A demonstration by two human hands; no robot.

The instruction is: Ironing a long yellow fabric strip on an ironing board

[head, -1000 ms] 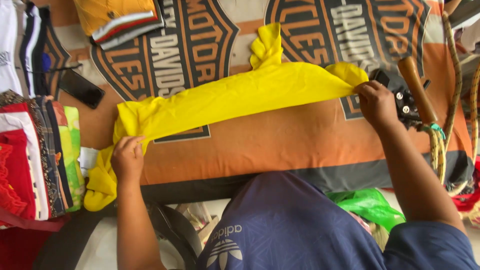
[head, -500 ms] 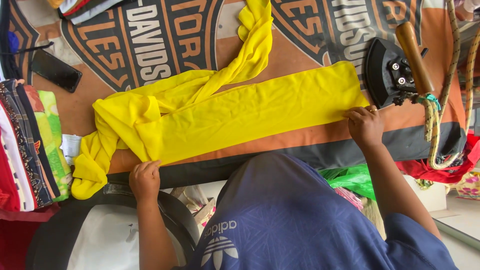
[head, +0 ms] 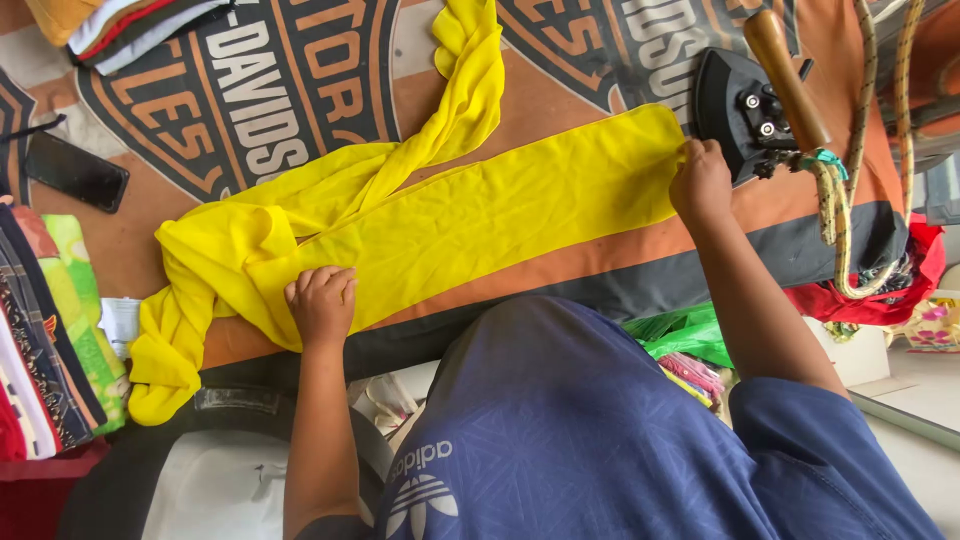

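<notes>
Yellow cloth [head: 480, 215] pinned flat: left hand [head: 322, 303] curled on fold, right hand [head: 700, 180] pinching end; top cut off.

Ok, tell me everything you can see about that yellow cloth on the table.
The yellow cloth is long, thin and lightly creased, probably a light woven fabric. One stretch lies flat as a folded band across the orange and black printed table cover. Its left end is bunched and droops over the table edge, and another tail trails up toward the top of the view. The left hand presses the band's near edge; the right hand holds its right end, beside a black iron with a wooden handle.
</notes>
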